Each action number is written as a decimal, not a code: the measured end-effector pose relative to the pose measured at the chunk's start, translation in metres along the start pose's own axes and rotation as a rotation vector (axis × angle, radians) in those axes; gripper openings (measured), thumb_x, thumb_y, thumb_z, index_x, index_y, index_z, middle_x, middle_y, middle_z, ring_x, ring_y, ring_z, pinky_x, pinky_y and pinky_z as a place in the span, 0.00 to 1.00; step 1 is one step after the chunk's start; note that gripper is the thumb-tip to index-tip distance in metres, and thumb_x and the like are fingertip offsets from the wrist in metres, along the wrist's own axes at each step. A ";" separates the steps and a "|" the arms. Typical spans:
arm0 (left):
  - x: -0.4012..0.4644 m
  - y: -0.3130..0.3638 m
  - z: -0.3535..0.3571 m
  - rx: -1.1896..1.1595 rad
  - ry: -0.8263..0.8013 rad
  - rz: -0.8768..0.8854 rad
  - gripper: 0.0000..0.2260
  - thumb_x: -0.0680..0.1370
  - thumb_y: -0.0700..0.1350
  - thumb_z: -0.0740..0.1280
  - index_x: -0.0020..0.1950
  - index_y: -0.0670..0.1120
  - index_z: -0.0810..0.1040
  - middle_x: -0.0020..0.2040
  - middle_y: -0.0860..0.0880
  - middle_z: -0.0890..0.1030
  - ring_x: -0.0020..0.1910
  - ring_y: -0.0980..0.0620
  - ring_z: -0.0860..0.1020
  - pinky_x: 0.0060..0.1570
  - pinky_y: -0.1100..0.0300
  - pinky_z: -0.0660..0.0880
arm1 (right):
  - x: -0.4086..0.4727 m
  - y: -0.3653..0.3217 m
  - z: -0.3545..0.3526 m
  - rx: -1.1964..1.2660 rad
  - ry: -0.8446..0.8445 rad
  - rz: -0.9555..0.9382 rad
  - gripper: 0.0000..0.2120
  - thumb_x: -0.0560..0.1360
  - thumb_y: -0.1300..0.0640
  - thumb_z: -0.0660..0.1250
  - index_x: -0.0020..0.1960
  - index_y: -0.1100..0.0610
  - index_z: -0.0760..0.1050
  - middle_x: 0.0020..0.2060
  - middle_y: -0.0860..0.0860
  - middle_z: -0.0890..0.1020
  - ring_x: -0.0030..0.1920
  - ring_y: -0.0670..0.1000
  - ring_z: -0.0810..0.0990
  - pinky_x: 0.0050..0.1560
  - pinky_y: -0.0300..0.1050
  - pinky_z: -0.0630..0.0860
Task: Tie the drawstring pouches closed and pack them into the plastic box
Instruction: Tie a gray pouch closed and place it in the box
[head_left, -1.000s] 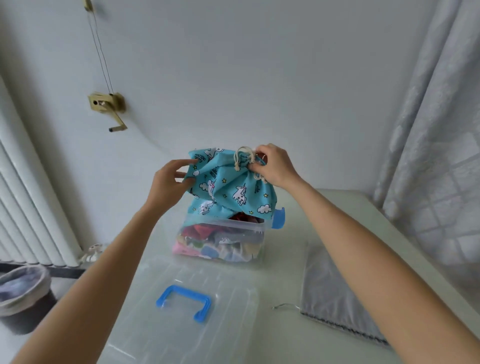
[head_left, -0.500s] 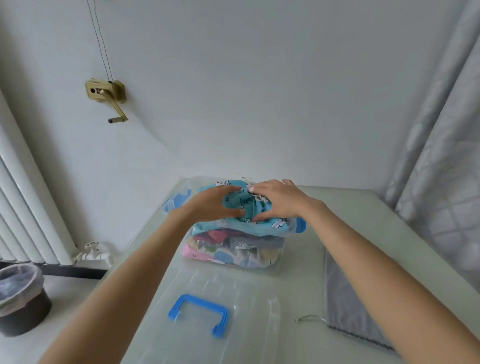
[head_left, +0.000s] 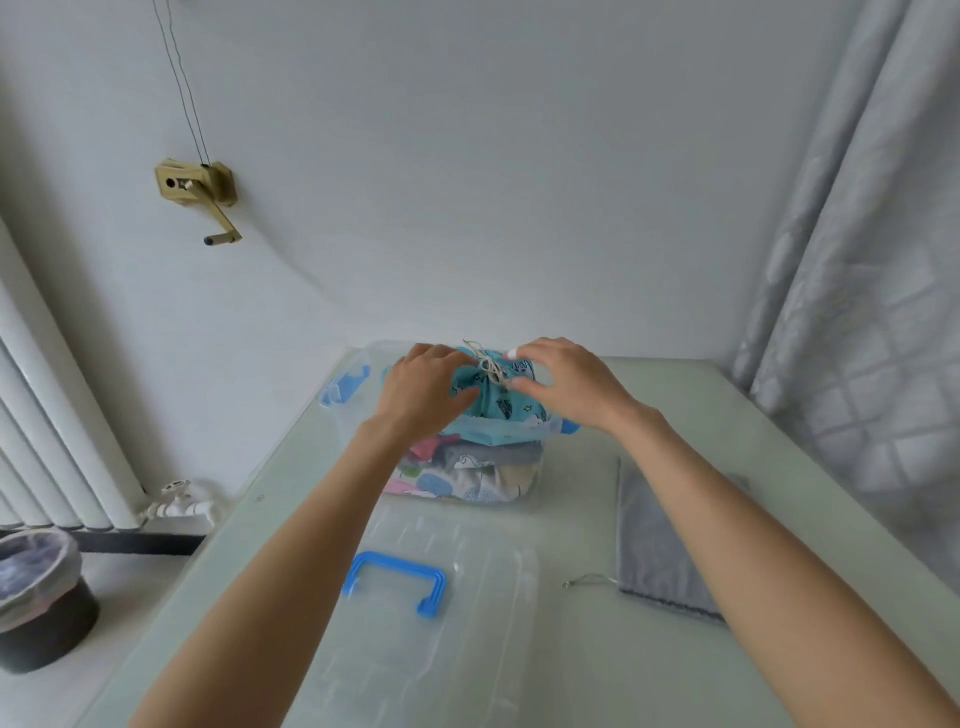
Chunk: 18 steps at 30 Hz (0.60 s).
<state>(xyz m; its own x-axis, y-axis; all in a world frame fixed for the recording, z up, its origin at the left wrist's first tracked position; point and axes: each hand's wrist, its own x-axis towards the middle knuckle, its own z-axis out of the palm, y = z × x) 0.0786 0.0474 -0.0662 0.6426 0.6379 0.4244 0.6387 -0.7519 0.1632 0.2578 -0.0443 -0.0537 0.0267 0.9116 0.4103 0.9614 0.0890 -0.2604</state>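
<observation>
- One blue pouch (head_left: 501, 410), tied with a cream cord, tops the full plastic box (head_left: 467, 483).
- Left hand (head_left: 423, 395) and right hand (head_left: 569, 384) press it, fingers relaxed, gripping nothing.
- One grey pouch (head_left: 657, 545) lies at the bench's (head_left: 571, 649) right edge.

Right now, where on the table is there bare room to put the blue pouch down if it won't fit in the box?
Bare table lies right of the plastic box, behind the grey pouch. A narrower strip runs between the lid and grey pouch. The box is crowded: both hands press the blue pouch onto a full stack.
</observation>
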 end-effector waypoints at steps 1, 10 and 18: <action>-0.008 0.011 0.002 -0.036 0.068 0.028 0.16 0.77 0.53 0.63 0.65 0.53 0.73 0.64 0.51 0.76 0.65 0.49 0.69 0.60 0.54 0.68 | -0.015 -0.001 -0.005 0.023 0.051 0.017 0.15 0.77 0.51 0.64 0.62 0.53 0.75 0.58 0.48 0.80 0.58 0.51 0.75 0.57 0.49 0.73; -0.083 0.134 0.046 -0.531 0.139 0.044 0.09 0.75 0.51 0.64 0.54 0.54 0.79 0.44 0.57 0.83 0.45 0.56 0.81 0.46 0.56 0.78 | -0.170 0.039 -0.022 0.097 0.158 0.255 0.08 0.75 0.57 0.67 0.52 0.53 0.81 0.46 0.46 0.85 0.50 0.47 0.81 0.53 0.44 0.75; -0.126 0.163 0.127 -0.316 -0.229 -0.050 0.18 0.72 0.41 0.64 0.62 0.51 0.75 0.61 0.48 0.76 0.60 0.44 0.70 0.58 0.56 0.67 | -0.286 0.103 0.003 -0.036 0.045 0.677 0.14 0.70 0.61 0.67 0.55 0.54 0.79 0.50 0.54 0.81 0.52 0.60 0.77 0.54 0.51 0.73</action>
<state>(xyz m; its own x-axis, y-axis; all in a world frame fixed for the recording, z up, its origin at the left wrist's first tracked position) 0.1552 -0.1343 -0.2063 0.7147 0.6687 0.2052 0.5328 -0.7105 0.4597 0.3485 -0.2945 -0.2002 0.6368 0.7438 0.2031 0.7371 -0.5098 -0.4436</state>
